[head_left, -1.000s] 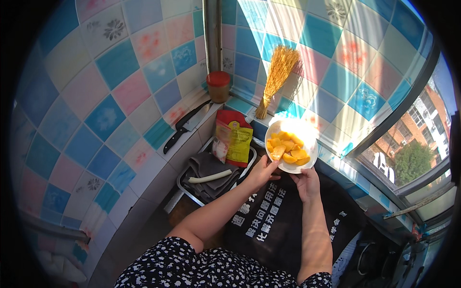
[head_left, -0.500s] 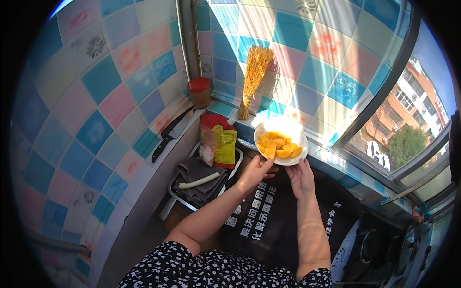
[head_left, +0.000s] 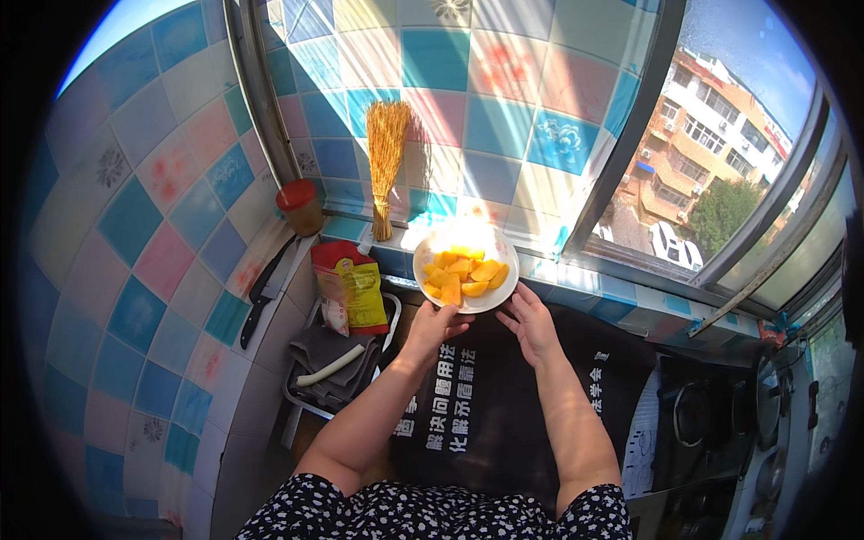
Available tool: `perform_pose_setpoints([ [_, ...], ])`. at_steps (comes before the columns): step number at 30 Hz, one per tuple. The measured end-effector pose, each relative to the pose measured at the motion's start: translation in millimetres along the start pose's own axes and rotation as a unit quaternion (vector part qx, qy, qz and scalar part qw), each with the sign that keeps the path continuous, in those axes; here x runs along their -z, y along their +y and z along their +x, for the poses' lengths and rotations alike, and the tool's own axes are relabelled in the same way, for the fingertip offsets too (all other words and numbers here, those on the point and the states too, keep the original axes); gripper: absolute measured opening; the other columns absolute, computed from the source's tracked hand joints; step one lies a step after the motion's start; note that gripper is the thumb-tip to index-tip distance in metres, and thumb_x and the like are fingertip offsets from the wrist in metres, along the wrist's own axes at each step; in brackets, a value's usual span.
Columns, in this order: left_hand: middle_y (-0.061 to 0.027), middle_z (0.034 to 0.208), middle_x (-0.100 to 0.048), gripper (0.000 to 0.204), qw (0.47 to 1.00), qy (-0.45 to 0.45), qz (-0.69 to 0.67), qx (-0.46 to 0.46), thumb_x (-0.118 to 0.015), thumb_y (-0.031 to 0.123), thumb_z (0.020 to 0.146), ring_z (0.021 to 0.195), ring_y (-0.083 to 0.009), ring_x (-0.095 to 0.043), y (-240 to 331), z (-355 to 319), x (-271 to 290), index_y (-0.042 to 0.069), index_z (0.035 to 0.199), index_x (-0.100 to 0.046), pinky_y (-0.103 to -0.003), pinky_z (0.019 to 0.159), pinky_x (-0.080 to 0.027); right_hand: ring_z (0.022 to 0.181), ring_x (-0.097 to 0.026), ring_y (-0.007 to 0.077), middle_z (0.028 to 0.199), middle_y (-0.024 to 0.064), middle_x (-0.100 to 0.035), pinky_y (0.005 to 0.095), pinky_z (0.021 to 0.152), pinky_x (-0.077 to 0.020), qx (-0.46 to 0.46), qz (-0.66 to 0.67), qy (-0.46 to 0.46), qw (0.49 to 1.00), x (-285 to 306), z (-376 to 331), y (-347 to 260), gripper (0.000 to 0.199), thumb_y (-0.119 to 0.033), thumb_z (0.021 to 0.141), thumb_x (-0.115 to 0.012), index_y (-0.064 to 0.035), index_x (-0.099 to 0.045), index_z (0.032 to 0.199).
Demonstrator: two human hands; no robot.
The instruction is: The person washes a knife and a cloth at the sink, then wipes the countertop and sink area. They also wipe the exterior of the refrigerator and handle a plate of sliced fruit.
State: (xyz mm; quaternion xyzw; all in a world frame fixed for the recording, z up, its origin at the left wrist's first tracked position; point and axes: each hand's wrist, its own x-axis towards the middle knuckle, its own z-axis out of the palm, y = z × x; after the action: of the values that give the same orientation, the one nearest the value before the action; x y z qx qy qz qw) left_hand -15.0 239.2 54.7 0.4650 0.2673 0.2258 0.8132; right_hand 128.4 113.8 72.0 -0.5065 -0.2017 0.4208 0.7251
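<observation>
A white plate [head_left: 509,259] bears several cut yellow-orange chunks [head_left: 461,274], perhaps fruit; strong sunlight washes out its far side. My left hand [head_left: 434,333] grips the near left rim, thumb by the edge and other fingers partly hidden below. My right hand [head_left: 533,328] is at the near right rim, fingertips against the edge. Between them the plate is held up close to the tiled ledge, above a black cloth [head_left: 526,423] with white printing.
A short straw broom [head_left: 387,166] leans on the tiled wall. Leftward are a red-lidded jar [head_left: 299,207], a black-handled knife [head_left: 256,319], a red-and-yellow packet [head_left: 364,292] and a metal tray [head_left: 394,317] with grey cloth [head_left: 335,351]. A stove [head_left: 697,416] and window [head_left: 720,162] are right.
The view has swung right, so surroundings appear farther left. Both hands still hold the plate near the ledge, and its chunks remain on it.
</observation>
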Motion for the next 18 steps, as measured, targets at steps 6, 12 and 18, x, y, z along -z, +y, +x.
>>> perform_pose_setpoints([
  [6, -0.0128, 0.103, -0.060, 0.032, 1.000, 0.014, 0.012, 0.010, -0.045, 0.004, 0.084, 0.083, -0.0179, -0.064, -2, -3, 1, -0.002, 0.116, -0.043, -0.024, 0.068, -0.053, 0.088, -0.058, 0.0165, 0.106, 0.0119, -0.057, 0.0285, 0.077, -0.0512, 0.076, 0.015, 0.203, 0.976, 54, 9, -15, 0.026, -0.010, 0.092, -0.048, 0.0029, -0.048, 0.115],
  [12, -0.0141, 0.100, -0.061, 0.033, 0.999, -0.029, 0.034, 0.007, -0.046, 0.008, 0.084, 0.080, -0.0189, -0.065, -5, -5, -6, -0.004, 0.115, -0.043, -0.025, 0.068, -0.053, 0.083, -0.059, 0.0212, 0.092, 0.0121, -0.052, 0.0315, 0.075, -0.0552, 0.109, 0.109, 0.338, 0.929, 120, 51, -64, 0.033, -0.022, 0.091, -0.054, 0.0070, -0.045, 0.104],
  [18, -0.0124, 0.101, -0.061, 0.033, 0.998, -0.035, 0.043, 0.029, -0.046, 0.006, 0.084, 0.079, -0.0170, -0.065, -3, -5, -18, -0.004, 0.115, -0.046, -0.025, 0.068, -0.054, 0.072, -0.060, 0.0210, 0.084, 0.0111, -0.053, 0.0303, 0.070, -0.0579, 0.085, 0.118, 0.358, 0.922, 146, 79, -70, 0.032, -0.024, 0.089, -0.058, 0.0062, -0.047, 0.092],
])
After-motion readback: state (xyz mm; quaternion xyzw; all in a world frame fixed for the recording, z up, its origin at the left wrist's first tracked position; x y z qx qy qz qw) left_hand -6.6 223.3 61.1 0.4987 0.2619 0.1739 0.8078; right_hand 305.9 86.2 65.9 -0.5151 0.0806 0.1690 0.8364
